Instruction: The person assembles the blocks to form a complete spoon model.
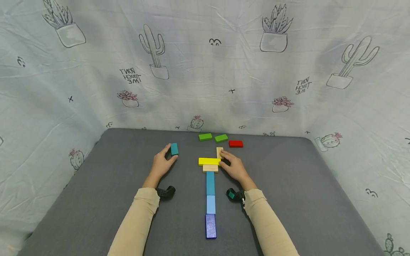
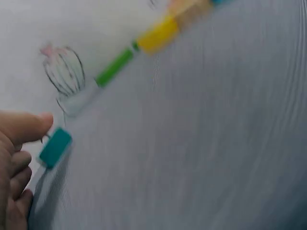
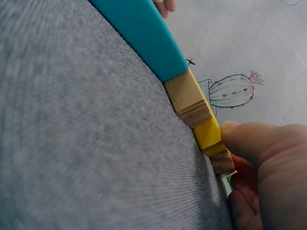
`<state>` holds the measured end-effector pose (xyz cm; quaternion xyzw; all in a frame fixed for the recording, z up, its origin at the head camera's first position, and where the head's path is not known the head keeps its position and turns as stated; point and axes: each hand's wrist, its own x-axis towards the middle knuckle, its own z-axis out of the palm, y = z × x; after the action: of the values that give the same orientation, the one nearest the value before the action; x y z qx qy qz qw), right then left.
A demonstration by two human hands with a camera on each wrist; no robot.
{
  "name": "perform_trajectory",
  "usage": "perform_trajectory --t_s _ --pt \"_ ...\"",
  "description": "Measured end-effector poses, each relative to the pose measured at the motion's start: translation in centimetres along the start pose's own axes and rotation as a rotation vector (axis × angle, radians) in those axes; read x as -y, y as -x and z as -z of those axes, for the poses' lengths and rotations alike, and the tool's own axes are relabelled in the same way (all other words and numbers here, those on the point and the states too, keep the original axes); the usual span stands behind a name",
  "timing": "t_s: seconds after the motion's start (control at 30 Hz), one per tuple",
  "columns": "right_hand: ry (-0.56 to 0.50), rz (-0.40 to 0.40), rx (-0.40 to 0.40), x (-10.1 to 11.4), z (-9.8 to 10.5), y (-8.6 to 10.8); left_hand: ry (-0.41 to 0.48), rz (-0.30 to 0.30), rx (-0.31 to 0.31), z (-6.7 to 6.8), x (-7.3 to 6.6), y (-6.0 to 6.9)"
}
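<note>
At the left, my left hand [image 1: 161,164] has its thumb and index finger at opposite ends of a teal block [image 1: 174,149]; in the left wrist view the thumb lies beside that teal block [image 2: 56,147]. My right hand [image 1: 235,168] is at the right end of a yellow block [image 1: 206,161], its thumb against it and its index finger touching the right side of a wooden block [image 1: 219,152] behind. In the right wrist view the thumb meets the yellow block [image 3: 207,134]. Part of the wooden block is hidden by the fingers.
A crosswise wooden block [image 1: 210,168] lies in front of the yellow one, then a row of teal [image 1: 210,183], light blue [image 1: 210,204] and dark blue [image 1: 210,226] blocks. Green blocks [image 1: 205,137] and a red block [image 1: 235,143] lie near the back edge, before a printed curtain.
</note>
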<state>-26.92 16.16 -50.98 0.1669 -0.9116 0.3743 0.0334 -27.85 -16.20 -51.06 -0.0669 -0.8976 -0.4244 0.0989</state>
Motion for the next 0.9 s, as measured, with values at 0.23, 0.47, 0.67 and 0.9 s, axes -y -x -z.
perform_trajectory --t_s 0.23,0.47,0.67,0.9 --pt "0.002 0.012 -0.006 0.0 0.0 0.0 -0.071 0.02 0.154 0.8 0.5 -1.8" --pt "0.005 0.021 -0.012 0.0 0.0 -0.1 -0.123 0.049 0.288 1.8 0.3 -3.0" --pt "-0.005 0.017 -0.002 0.0 0.2 -0.2 -0.152 0.051 0.345 2.3 0.1 -3.4" --pt "-0.002 0.025 0.001 -0.3 0.2 -0.4 -0.111 0.061 0.304 2.1 0.3 -3.1"
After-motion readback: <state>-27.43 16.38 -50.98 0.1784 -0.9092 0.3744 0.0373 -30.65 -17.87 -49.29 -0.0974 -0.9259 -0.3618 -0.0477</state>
